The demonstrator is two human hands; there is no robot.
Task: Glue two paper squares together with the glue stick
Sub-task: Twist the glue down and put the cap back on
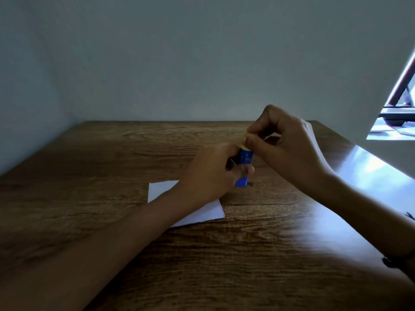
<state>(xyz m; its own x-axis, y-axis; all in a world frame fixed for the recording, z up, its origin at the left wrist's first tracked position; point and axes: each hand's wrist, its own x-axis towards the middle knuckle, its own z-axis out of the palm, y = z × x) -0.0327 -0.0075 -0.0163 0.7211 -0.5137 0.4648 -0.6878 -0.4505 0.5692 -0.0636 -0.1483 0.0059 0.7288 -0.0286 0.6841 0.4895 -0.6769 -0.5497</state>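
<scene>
Both forearms cross a brown wood-grain table (112, 176); left hand (208, 173) grips a blue glue stick (245, 157), right hand (285, 140) fingers pinch its hidden top, half-covering white paper square (208, 212), grey wall (179, 63) behind

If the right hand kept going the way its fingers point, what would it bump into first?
The right hand points left and slightly down, its fingertips already pinching the top of the glue stick. So the stick comes first, then probably the left hand gripping it, though depth is hard to judge.

Dark wood-grain table (112, 176), one white paper square (161, 188) flat near its middle.
</scene>
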